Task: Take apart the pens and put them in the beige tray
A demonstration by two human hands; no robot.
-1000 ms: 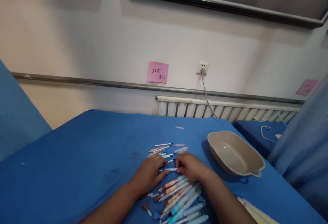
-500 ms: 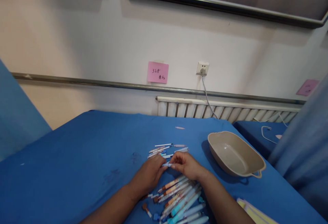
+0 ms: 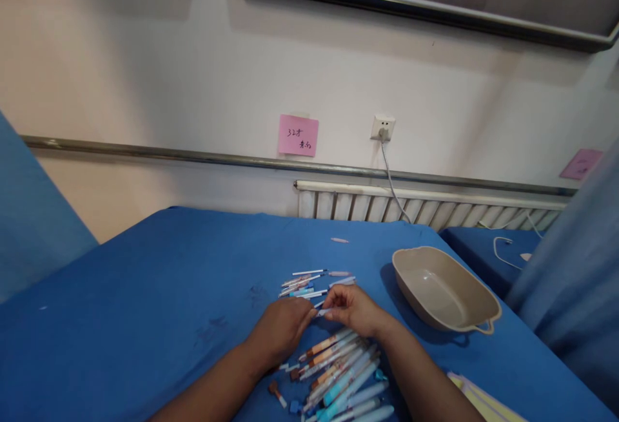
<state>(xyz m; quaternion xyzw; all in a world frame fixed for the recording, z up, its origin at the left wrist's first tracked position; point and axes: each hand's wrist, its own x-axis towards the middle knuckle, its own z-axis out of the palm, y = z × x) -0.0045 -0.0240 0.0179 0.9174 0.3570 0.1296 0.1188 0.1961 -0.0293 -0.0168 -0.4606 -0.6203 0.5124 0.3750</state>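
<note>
My left hand [image 3: 285, 325] and my right hand [image 3: 352, 309] meet over the middle of the blue-covered table, fingertips almost touching. Pinched in my right fingers is a pale pen part [image 3: 322, 312], its far end close to my left fingertips. My left fingers are closed; what they grip is largely hidden behind the hand. Just beyond lie slim white refills [image 3: 309, 273] and several pen parts. Between my forearms spreads a pile of pens [image 3: 341, 370] with orange, white and turquoise barrels. Small brown [image 3: 276, 393] and blue pieces [image 3: 294, 407] lie left of the pile.
A beige plastic basin [image 3: 445, 290] stands to the right. Yellow and pink paper [image 3: 483, 399] lies at the front right. A lone pale pen part [image 3: 339, 240] rests farther back. Behind the table are a radiator [image 3: 358, 203] and a plugged-in cable [image 3: 393, 183]. Blue curtains hang at both sides.
My left hand has turned slightly, and its fingertips now cover less of the pale part. That part has shifted slightly right with my right fingers. The pile and basin are unchanged.
</note>
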